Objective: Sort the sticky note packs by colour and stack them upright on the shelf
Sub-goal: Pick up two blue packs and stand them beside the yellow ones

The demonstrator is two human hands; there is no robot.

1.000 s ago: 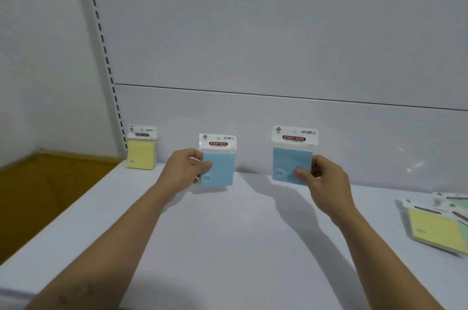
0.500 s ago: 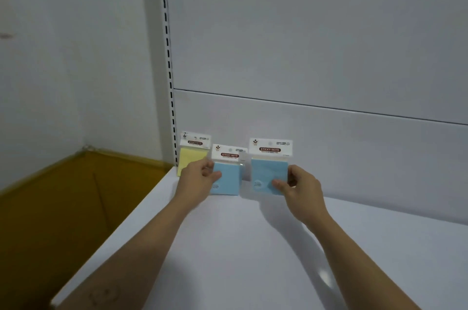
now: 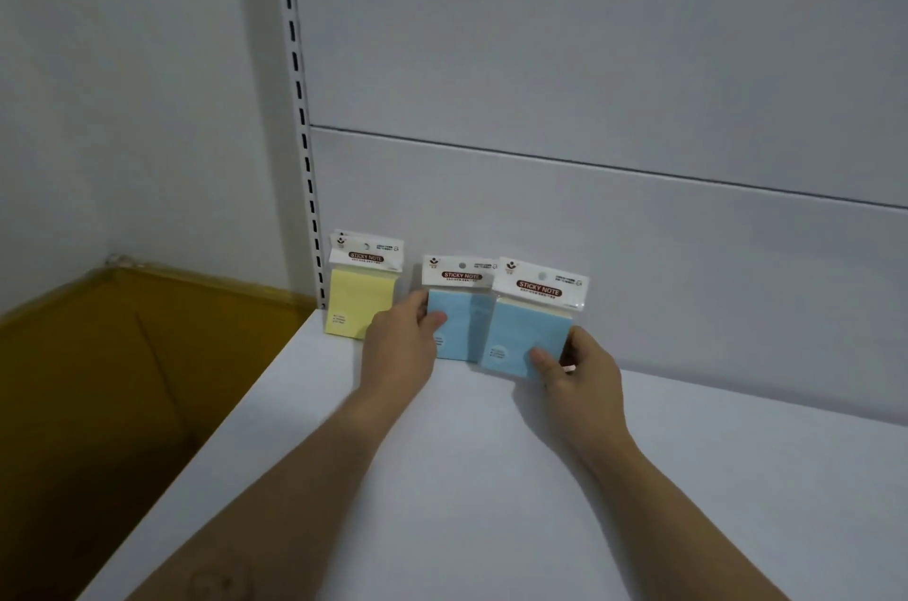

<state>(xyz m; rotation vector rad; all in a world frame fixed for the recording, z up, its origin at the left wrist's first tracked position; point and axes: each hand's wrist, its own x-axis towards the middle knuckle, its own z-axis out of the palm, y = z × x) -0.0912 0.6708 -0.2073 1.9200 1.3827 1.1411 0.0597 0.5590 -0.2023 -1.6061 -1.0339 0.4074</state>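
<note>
A yellow sticky note pack stands upright at the shelf's back left corner, against the back panel. Right of it, my left hand holds a blue sticky note pack upright by its left edge, thumb on its front. My right hand pinches a second blue sticky note pack at its lower right corner; this pack overlaps the front right of the first blue one and tilts slightly.
The white shelf runs forward and to the right of the packs. Its left edge drops to a brown floor. A slotted upright rail runs up the back panel just left of the yellow pack.
Both hands carried the blue packs left toward the yellow pack. The right pack closed in on the left one and now overlaps it. The camera turned left, so the packs lying at right left the view.
</note>
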